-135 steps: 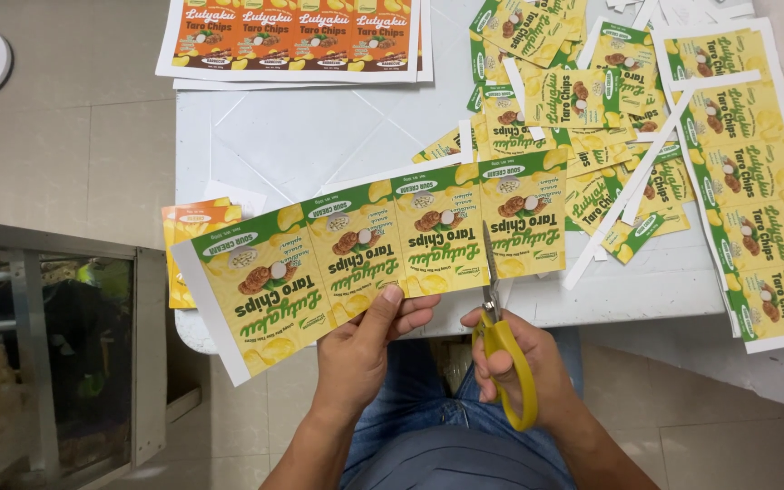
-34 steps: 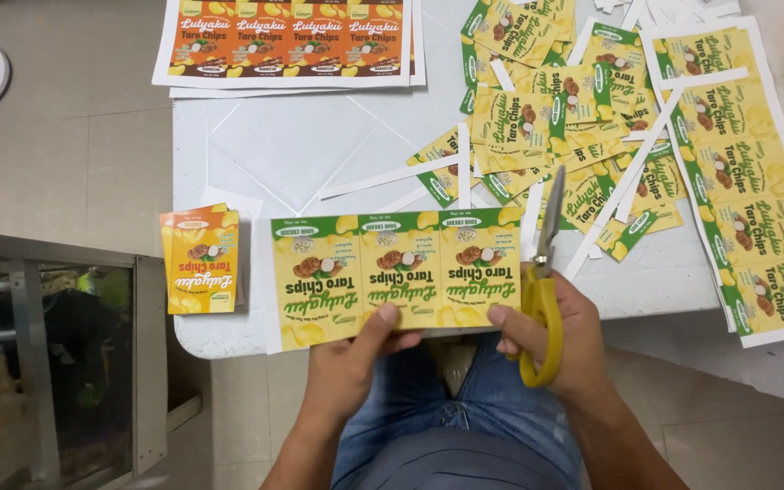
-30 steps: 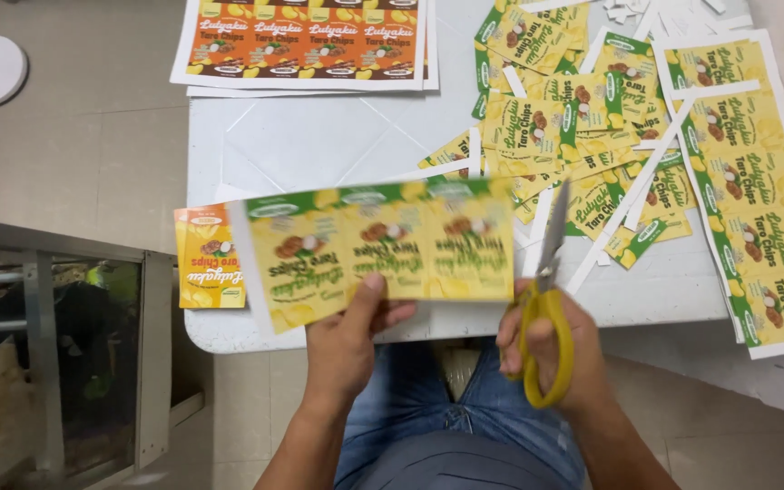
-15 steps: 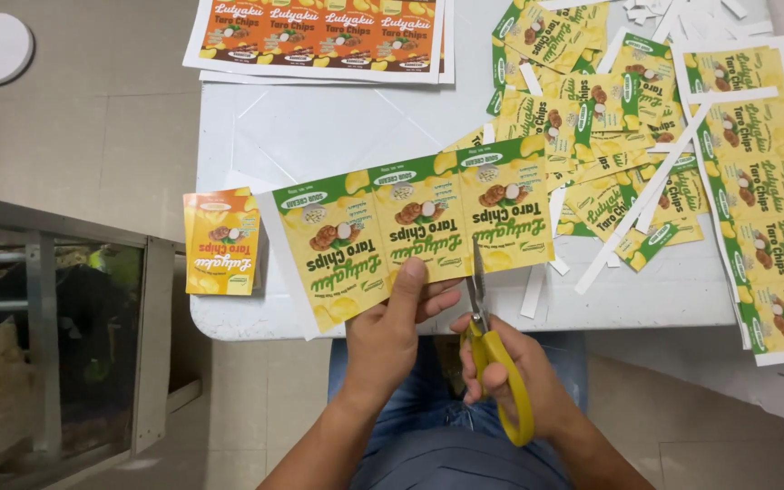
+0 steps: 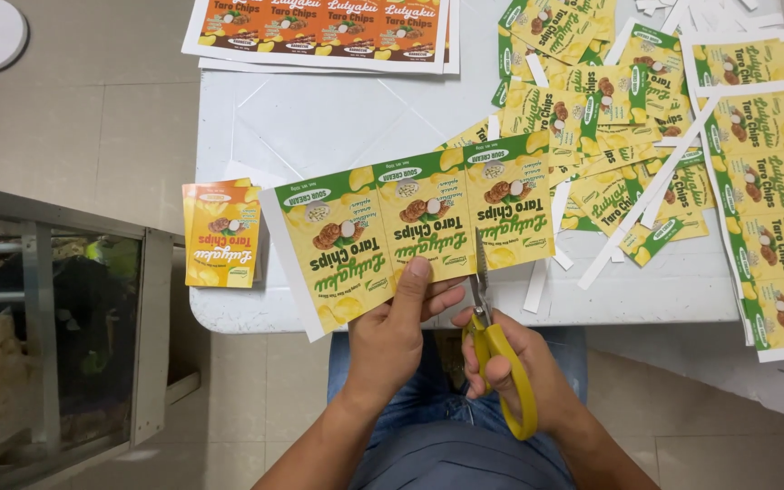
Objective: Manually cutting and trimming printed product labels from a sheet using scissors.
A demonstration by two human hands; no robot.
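Now your left hand (image 5: 390,331) is gripping the label strip (image 5: 415,222); your right hand (image 5: 514,377), repositioned, is cutting upward with yellow scissors (image 5: 492,331).

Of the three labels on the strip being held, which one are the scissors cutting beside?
The rightmost label: the scissors in the right hand cut up along its left edge, splitting it from the middle label.
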